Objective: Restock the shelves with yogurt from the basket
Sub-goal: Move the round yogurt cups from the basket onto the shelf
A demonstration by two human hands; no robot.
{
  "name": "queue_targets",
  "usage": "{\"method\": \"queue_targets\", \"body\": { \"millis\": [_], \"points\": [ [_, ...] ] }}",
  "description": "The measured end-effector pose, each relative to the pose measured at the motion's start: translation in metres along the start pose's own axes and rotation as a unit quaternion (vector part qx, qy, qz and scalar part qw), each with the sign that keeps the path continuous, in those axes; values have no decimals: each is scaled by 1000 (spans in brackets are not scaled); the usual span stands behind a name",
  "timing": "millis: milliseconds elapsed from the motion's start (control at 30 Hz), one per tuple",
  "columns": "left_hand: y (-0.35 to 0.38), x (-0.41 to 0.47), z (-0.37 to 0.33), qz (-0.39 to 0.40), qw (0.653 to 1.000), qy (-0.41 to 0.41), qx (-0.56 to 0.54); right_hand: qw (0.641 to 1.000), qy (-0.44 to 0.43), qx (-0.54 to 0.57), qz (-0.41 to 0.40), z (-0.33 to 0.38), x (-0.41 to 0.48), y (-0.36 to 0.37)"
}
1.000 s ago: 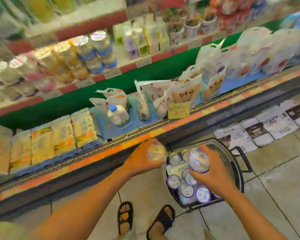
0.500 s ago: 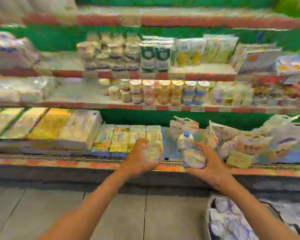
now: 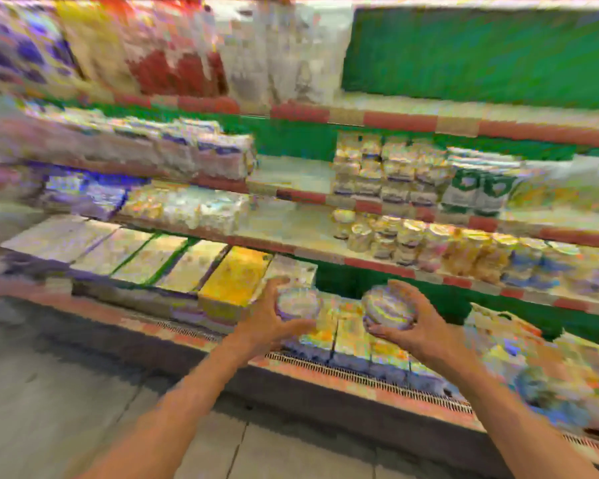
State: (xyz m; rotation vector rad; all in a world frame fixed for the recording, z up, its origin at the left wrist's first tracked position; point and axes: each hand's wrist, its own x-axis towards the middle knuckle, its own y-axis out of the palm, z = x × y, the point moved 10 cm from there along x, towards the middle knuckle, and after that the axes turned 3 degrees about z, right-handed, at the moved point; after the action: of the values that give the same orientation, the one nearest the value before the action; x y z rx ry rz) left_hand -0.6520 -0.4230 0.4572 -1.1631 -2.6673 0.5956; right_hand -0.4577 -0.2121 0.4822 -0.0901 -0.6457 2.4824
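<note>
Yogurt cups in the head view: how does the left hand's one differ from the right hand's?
The left yogurt cup is gripped from its left side by the left hand; the right yogurt cup is cradled from below-right by the right hand. The left yogurt cup shows against cartons, the right yogurt cup against the green back panel. Both are round, pale-lidded, not yet shelved.

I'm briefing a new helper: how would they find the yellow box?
Look at the lowest shelf, where flat boxes lie side by side. The yellow box sits just left of the left hand; its neighbours are pale, it alone is bright yellow.
</note>
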Motion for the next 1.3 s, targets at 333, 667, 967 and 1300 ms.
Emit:
{"method": "queue_targets", "body": {
  "millis": [333, 667, 967, 1300],
  "points": [
    [-134, 101, 81, -18, 999, -26, 21, 998, 11, -11, 57, 32, 149, 131],
    [-206, 266, 179, -6, 999, -30, 9, 998, 35, -47, 17, -8, 348, 230],
    [-207, 424, 266, -25, 998, 13, 47, 993, -4, -119, -28, -79, 484, 280],
    [-164, 519, 313, -50, 996, 62, 34, 977, 10, -198, -72, -151, 551, 308]
  ]
}}
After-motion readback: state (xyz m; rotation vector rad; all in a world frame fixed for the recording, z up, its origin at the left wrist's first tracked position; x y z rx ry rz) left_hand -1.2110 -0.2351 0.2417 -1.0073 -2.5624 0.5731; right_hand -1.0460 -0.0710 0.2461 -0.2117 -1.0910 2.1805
